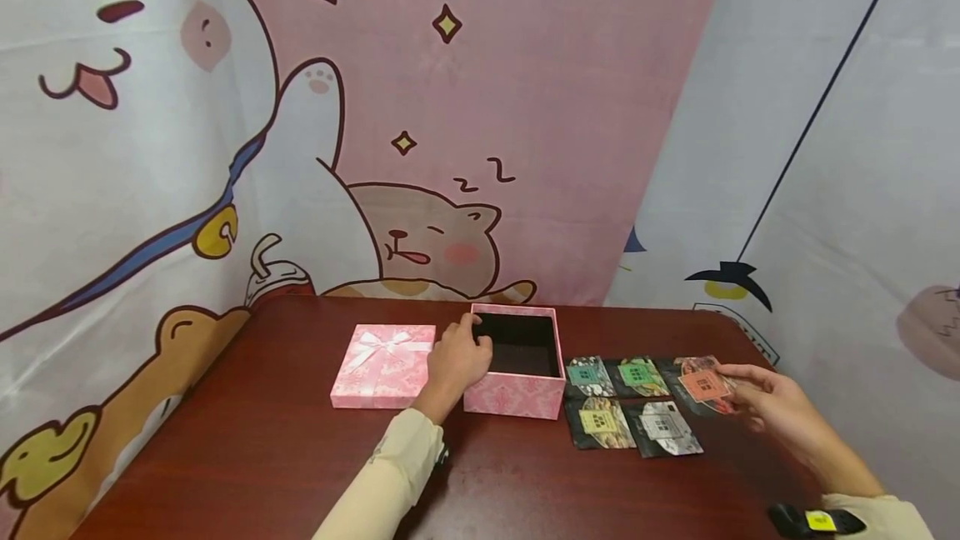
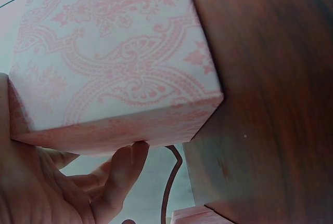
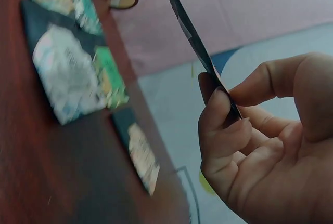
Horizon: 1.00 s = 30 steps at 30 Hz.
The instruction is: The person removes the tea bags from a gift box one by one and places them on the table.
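Note:
A pink patterned box (image 1: 513, 397) stands without its lid, its dark inside showing. My left hand (image 1: 457, 357) grips the box's left wall near the top. In the left wrist view, fingers (image 2: 122, 177) touch the box's side (image 2: 119, 63) from outside; the part over the rim is mostly hidden. Between thumb and fingers my right hand (image 1: 780, 407) pinches a flat dark packet with an orange-red label (image 1: 703, 386). The right wrist view shows this packet (image 3: 195, 39) edge-on, raised off the table, above another packet (image 3: 138, 151) lying there.
Left of the box lies its pink lid (image 1: 382, 365) with a bow. To the right are flat packets with teal (image 1: 588, 375), green (image 1: 639, 375), yellow (image 1: 598, 423) and grey (image 1: 665, 427) labels. The brown table (image 1: 247, 440) ends at a cartoon-printed cloth (image 1: 562, 107).

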Available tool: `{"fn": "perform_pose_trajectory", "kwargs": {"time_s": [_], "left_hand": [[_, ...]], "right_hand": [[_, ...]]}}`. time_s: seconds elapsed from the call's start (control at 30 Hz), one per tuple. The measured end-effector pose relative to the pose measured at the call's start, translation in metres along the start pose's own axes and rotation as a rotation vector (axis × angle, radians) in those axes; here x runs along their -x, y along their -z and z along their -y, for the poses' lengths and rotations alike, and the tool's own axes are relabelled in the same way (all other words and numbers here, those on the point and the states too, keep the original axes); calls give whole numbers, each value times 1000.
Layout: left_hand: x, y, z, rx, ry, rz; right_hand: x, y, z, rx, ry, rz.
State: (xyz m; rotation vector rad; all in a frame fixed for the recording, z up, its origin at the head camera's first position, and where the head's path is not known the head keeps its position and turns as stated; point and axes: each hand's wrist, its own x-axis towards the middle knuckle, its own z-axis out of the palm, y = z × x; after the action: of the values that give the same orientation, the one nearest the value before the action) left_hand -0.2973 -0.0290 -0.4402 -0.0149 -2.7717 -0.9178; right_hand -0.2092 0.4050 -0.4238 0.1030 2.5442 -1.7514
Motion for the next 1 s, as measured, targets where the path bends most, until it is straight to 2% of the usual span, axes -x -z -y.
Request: {"fn": "perform_pose_trajectory", "kwargs": {"time_s": [0.27,0.57,0.77,1.0], "left_hand": [[-2,0,0,-9,6,-1],[-1,0,-1,-8,7,5],[-2,1,-2,-7,4,3],[-1,0,0,-2,-10,-4]], "right_hand": [[4,15,-26,13,-133,-5],[3,21,-39,126,-205,-28],[4,22,-47,130,-192,-40],[1,22,-60,263,-187,-57]]}}
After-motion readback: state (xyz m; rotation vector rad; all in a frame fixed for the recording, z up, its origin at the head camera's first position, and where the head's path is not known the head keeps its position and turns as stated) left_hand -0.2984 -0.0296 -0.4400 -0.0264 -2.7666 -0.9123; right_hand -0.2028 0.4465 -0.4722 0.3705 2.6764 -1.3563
